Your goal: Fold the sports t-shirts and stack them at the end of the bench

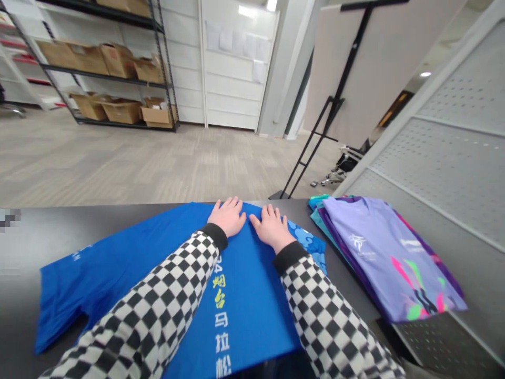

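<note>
A blue T-shirt [130, 263] with yellow and white characters lies spread on the dark table [35, 237]. Both my hands rest flat on its far edge, side by side. My left hand [228, 216] has its fingers stretched out on the cloth. Just to its right, my right hand [270, 226] also lies flat with fingers apart. Neither hand holds anything. My sleeves are black-and-white checked.
A stack of folded shirts [389, 252], lilac on top, lies on the table's right side beside a grey perforated panel [453, 173]. Beyond the table stand a black easel stand [315, 142] and metal shelves with cardboard boxes [118, 63].
</note>
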Motion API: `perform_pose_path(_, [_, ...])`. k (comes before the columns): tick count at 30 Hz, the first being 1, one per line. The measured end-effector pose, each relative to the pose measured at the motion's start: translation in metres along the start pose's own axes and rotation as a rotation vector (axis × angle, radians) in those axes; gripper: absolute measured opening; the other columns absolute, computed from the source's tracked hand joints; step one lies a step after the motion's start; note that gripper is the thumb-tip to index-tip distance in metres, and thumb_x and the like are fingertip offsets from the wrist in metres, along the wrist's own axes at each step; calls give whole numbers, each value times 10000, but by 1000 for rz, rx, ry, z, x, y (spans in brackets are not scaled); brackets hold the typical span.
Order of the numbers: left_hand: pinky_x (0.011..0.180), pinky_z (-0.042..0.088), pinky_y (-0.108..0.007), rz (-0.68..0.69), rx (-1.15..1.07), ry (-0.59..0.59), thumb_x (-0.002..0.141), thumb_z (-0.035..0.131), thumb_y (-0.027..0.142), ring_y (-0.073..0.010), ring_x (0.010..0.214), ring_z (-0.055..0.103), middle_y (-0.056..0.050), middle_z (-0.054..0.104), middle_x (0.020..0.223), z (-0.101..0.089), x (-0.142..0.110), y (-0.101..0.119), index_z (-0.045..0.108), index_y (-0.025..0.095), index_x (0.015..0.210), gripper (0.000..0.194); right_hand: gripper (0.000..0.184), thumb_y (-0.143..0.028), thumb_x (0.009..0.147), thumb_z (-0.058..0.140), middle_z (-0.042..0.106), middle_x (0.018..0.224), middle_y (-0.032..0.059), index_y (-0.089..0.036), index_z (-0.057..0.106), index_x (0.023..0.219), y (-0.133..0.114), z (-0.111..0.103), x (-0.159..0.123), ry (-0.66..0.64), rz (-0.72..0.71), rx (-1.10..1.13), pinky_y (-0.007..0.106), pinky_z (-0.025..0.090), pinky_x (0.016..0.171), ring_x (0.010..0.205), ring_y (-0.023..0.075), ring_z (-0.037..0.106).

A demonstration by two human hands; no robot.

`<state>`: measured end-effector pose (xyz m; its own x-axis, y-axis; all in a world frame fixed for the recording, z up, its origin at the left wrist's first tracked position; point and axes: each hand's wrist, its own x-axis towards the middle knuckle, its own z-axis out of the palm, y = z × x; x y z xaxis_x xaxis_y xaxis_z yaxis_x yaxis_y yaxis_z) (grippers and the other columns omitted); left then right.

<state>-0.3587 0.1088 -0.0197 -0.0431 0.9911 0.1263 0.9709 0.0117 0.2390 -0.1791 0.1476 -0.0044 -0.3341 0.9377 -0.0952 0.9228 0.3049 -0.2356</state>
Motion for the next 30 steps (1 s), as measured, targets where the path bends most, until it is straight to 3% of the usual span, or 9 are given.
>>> perform_pose_path(3, [1410, 187, -647, 3, -6, -8, 1128, 363, 490, -316, 1725, 332, -128, 394, 1835, 1, 1, -5, 480, 215, 1735, 676, 742, -567, 1169, 300, 291, 1870, 192, -131, 418, 1758, 13, -21, 2, 113, 59, 23, 721, 204, 1369, 1738, 441, 225])
perform_pose_path(5, [1411, 163, -662, -1, 6, 3, 1126, 364, 517, -337, 1724, 331, -157, 399, 1828, -2, 3, -5, 502, 191, 1722, 693, 612, -419, 1155, 348, 478, 1774, 203, -147, 544, 1666, 29, -40, 3, 251, 112, 41, 651, 311, 1346, 1664, 406, 406])
perform_pose_path(8, [1420, 158, -637, 42, 21, 40, 1116, 384, 504, -337, 1727, 325, -169, 391, 1831, -7, 4, -3, 532, 171, 1703, 691, 451, -316, 1101, 420, 785, 1393, 201, -161, 768, 1342, 58, -65, 0, 368, 144, 93, 451, 514, 1168, 1349, 344, 707])
perform_pose_path(10, [1416, 213, -600, 99, -1, 12, 1109, 387, 476, -321, 1718, 349, -147, 404, 1828, -8, 5, -4, 528, 181, 1709, 683, 390, -323, 1084, 458, 843, 1138, 175, -176, 819, 1091, 79, -74, -3, 391, 119, 106, 378, 560, 1011, 1135, 320, 773])
perform_pose_path(13, [1399, 262, -595, 150, -13, -67, 1103, 386, 483, -326, 1714, 357, -133, 411, 1825, -6, 7, -6, 519, 191, 1718, 694, 332, -326, 1058, 523, 828, 917, 119, -191, 795, 924, 106, -77, -7, 283, 77, 144, 327, 557, 825, 873, 261, 767])
perform_pose_path(17, [1402, 243, -605, 155, 9, -80, 1107, 371, 522, -332, 1728, 325, -134, 383, 1839, -1, 9, -9, 498, 194, 1734, 719, 239, -341, 1030, 618, 779, 778, 47, -198, 774, 919, 130, -72, -9, -67, 104, 256, 280, 476, 578, 593, 181, 668])
perform_pose_path(19, [1403, 246, -596, 153, 13, -74, 1107, 368, 528, -328, 1726, 331, -126, 382, 1841, 1, 10, -9, 496, 202, 1737, 721, 181, -316, 1005, 672, 791, 802, 46, -191, 786, 940, 136, -72, -9, -96, 107, 247, 270, 473, 569, 612, 176, 676])
perform_pose_path(24, [1406, 243, -582, 142, 19, -61, 1107, 368, 535, -323, 1720, 345, -111, 401, 1834, 4, 12, -11, 504, 214, 1734, 718, 140, -267, 949, 755, 855, 1025, 78, -185, 831, 1034, 139, -75, -10, 8, 52, 215, 286, 560, 756, 867, 214, 764])
perform_pose_path(30, [1412, 238, -572, 135, 35, -76, 1105, 369, 547, -317, 1724, 336, -103, 395, 1838, 1, 12, -9, 498, 222, 1738, 723, 108, -289, 892, 831, 821, 918, 40, -201, 803, 949, 139, -71, -8, -88, 14, 169, 278, 509, 679, 839, 210, 739])
